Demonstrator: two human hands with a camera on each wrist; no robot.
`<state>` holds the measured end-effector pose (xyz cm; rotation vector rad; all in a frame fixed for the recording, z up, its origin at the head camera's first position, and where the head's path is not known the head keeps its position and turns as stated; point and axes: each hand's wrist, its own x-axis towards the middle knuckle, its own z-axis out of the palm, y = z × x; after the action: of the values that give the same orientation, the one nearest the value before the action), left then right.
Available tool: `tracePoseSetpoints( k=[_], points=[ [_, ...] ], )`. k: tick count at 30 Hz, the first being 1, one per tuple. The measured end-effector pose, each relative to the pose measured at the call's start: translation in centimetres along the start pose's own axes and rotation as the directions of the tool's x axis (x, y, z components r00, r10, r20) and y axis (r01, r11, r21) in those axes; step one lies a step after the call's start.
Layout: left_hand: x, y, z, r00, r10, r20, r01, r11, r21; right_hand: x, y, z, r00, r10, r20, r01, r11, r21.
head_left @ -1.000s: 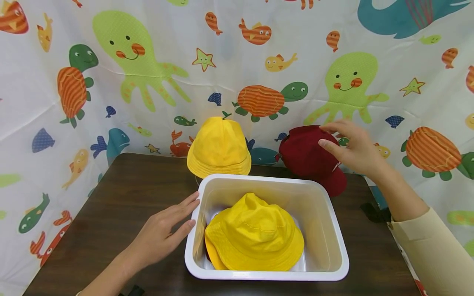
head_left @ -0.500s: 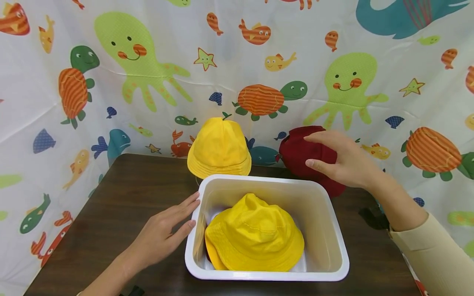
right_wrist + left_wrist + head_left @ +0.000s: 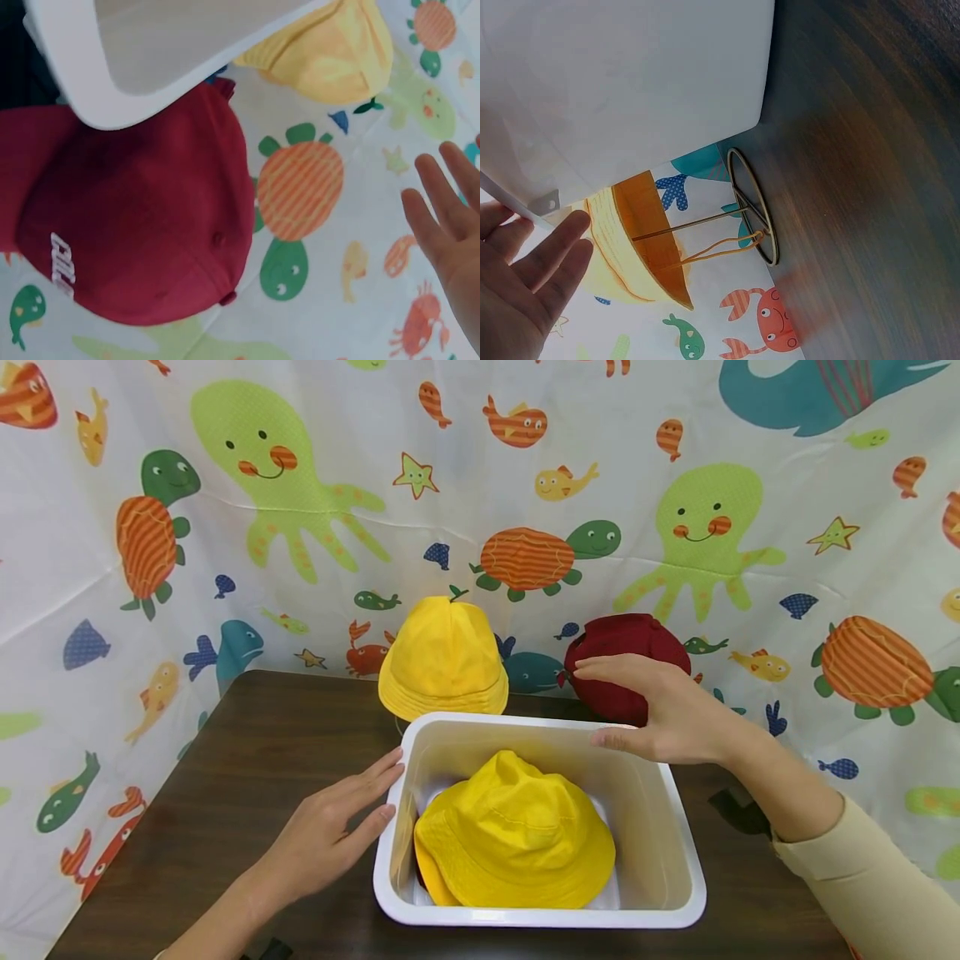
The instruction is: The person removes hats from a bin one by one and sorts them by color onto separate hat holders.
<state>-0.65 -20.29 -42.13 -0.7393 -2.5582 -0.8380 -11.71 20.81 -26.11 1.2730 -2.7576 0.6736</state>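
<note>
Clearly, I'm dealing with soft cloth. The yellow hat (image 3: 525, 839) sits crown up inside the white bin (image 3: 540, 917), its crown slumped and brim rippled; I'd judge it light, floppy and hard to damage, with enough weave not to slip. A pinch on the crown's peak should serve better than the brim, which I expect would fold. At its left, a lower yellow brim (image 3: 437, 878) shows, perhaps a second hat's, beside a dark sliver (image 3: 421, 877) too small to identify. The bin looks like smooth, stiff plastic, probably prone to sliding on the worktop (image 3: 285, 752); its rim is the place to steady it. My left grip (image 3: 333, 827) has its fingers extended, tips against the left rim. My right grip (image 3: 667, 706) hangs by the far right corner, thumb and fingers apart, holding nothing. Behind that corner is the maroon cap (image 3: 626, 637), likely stiffer at the visor, so I'd take the crown. Another yellow hat (image 3: 444, 652) tops a wire stand (image 3: 690, 225) beyond the far rim.
</note>
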Motion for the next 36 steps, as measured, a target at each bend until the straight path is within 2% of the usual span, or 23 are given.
tracePoseSetpoints(
  k=[7,16,25,36],
  points=[
    [0.0,0.0,0.0,1.000,0.000,-0.005,0.000,1.000,0.006,0.5,-0.4,0.8,0.998,-0.062,0.013,0.062,0.996,0.067],
    [-0.1,0.1,-0.1,1.000,-0.003,-0.001,0.003,1.000,-0.002,0.7,-0.9,1.9,0.998,-0.059,0.026,0.054,0.986,0.156],
    [-0.1,0.2,-0.1,1.000,-0.012,-0.002,0.012,1.000,0.009,1.2,-1.5,3.1,0.995,-0.104,0.013,0.097,0.962,0.255],
    [-0.2,0.2,-0.1,0.999,-0.038,0.019,0.038,0.999,-0.001,1.7,-1.4,4.9,0.992,-0.118,0.044,0.099,0.944,0.316]
  ],
)
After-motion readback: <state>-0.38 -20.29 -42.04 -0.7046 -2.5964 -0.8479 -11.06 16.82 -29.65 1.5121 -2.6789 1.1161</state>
